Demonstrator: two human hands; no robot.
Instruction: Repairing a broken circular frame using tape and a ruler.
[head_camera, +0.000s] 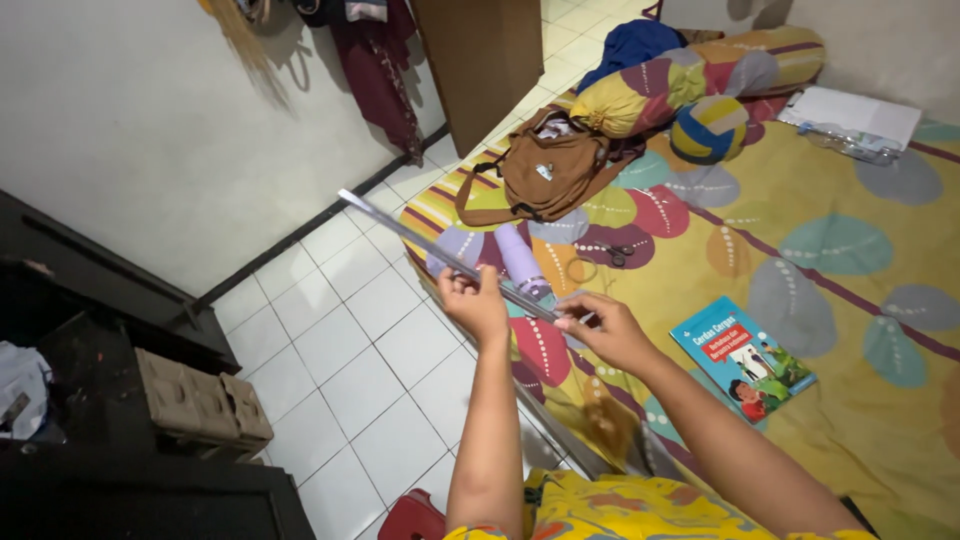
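Both hands hold a long metal ruler (440, 250) level above the mattress (830, 200) — left hand (478, 303) grip wrapped mid-length for support, right hand (610, 330) pinching the near end.

1. Clear plastic packet (848, 143), flat and crinkled, at the far right of the yellow patterned bedspread (800, 200), lying against the front edge of a white paper sheet (850, 112).

2. Small white tag (545, 171), roughly rectangular, on the front of the brown fabric backpack (550, 170); its markings are too small to tell.

No signs or screens.
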